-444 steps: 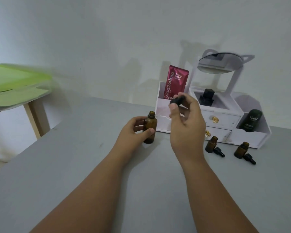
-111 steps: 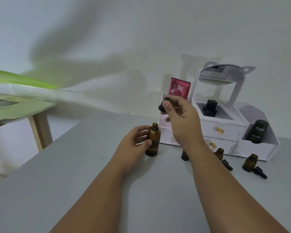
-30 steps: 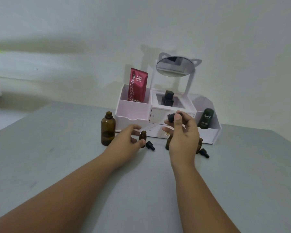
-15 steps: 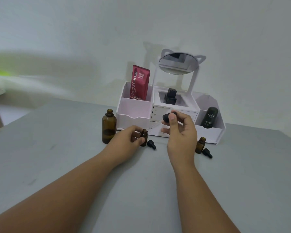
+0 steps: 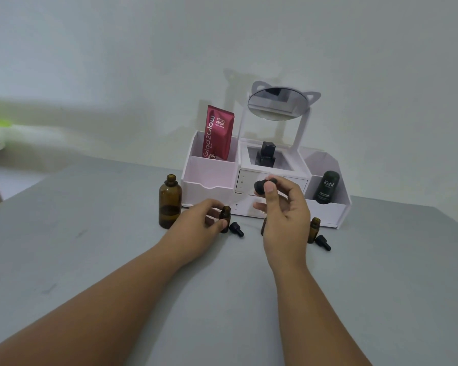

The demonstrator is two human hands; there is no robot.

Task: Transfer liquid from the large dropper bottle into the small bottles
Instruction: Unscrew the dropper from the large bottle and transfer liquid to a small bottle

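The large amber bottle [image 5: 170, 202] stands uncapped on the grey table, left of my hands, with some liquid in its lower part. My left hand [image 5: 200, 223] grips a small amber bottle [image 5: 225, 217] upright on the table. My right hand [image 5: 283, 210] pinches the black bulb of the dropper [image 5: 261, 186], whose clear glass tube slants down-left towards the small bottle's mouth. A second small bottle [image 5: 262, 228] is mostly hidden behind my right hand. A third small bottle [image 5: 313, 229] stands open to the right.
Two small black dropper caps lie on the table, one [image 5: 236, 229] by the held bottle, one [image 5: 323, 242] by the right bottle. A white organiser [image 5: 209, 178] with a mirror, red sachet [image 5: 217, 133] and dark Kahf container [image 5: 326, 186] stands behind.
In the last second my left hand stays on the small bottle and my right hand keeps the dropper slanted over it. Earlier the left hand held the large bottle, which now stands alone.
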